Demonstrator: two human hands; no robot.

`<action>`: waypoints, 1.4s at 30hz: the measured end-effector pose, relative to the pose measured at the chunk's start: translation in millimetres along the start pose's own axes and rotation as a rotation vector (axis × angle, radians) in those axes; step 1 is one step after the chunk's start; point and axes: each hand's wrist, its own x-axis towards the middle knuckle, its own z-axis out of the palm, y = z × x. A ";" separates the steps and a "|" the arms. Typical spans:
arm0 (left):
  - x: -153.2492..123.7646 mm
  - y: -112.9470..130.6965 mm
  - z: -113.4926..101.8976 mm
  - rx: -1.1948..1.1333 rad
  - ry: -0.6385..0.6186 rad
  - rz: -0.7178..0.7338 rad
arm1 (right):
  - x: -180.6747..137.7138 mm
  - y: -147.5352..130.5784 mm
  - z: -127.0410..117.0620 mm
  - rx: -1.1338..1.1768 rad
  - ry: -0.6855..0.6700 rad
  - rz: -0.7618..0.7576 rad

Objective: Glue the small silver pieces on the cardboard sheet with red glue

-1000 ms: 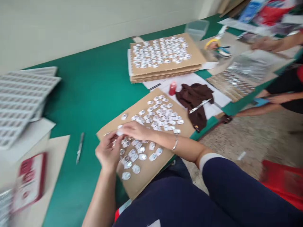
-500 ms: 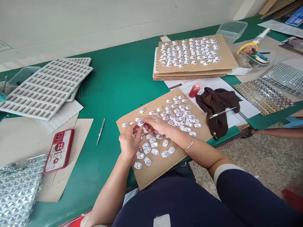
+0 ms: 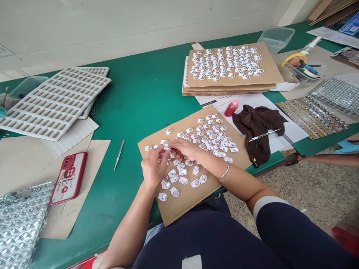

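A sheet of brown cardboard point(image 3: 185, 201) lies at the table's near edge, strewn with several small white paper tags bearing round silver pieces point(image 3: 213, 138). Both hands meet over its left part. My left hand point(image 3: 153, 170) has its fingers curled in a pinch near one small tag point(image 3: 164, 142). My right hand point(image 3: 186, 148), with a bracelet on the wrist, pinches at the same spot. What sits between the fingertips is too small to name.
A stack of cardboard point(image 3: 232, 80) with more tags sits behind. Red bottle point(image 3: 231, 108), dark cloth point(image 3: 259, 125) and tweezers point(image 3: 263, 135) lie right. A red phone point(image 3: 70, 177), a metal tool point(image 3: 119, 154) and white slotted trays point(image 3: 54, 102) lie left. Another person's arm point(image 3: 328, 159) shows right.
The view swung left and steadied, bringing the phone and trays into sight. Both hands stay pinched together over the cardboard's left part, barely shifted in the last half second.
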 end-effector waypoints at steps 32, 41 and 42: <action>64.9 -74.9 14.7 0.042 -0.284 -0.360 | -24.3 -42.6 -17.1 -0.143 0.392 -0.312; -4.1 -11.8 -20.0 0.210 -0.412 -0.111 | -28.3 -45.6 -19.9 -0.220 0.372 -0.341; -14.5 -2.6 -24.2 0.237 -0.459 -0.083 | -28.1 -44.7 -20.0 -0.231 0.360 -0.340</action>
